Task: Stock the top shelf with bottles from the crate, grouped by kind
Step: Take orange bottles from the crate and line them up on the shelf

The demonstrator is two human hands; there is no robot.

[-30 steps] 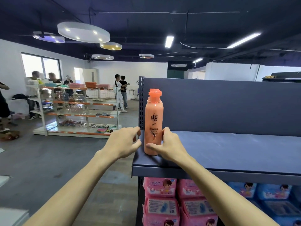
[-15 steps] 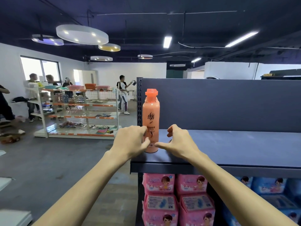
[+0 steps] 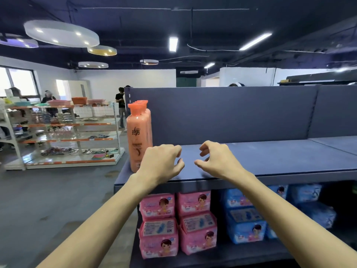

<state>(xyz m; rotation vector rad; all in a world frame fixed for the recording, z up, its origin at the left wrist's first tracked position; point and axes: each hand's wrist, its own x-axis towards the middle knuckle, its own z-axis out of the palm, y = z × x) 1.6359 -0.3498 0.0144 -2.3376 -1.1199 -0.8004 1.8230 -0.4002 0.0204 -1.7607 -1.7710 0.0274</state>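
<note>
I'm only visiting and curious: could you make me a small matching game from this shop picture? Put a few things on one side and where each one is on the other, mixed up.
Things:
1. orange bottles
2. pink packs
3. blue packs
4. left hand and right hand

Places:
a. under the top shelf, to the right
b. standing in a row at the left end of the top shelf
c. over the front of the top shelf, holding nothing
d. under the top shelf, to the left

Pairs: 1-b, 2-d, 3-a, 4-c
</note>
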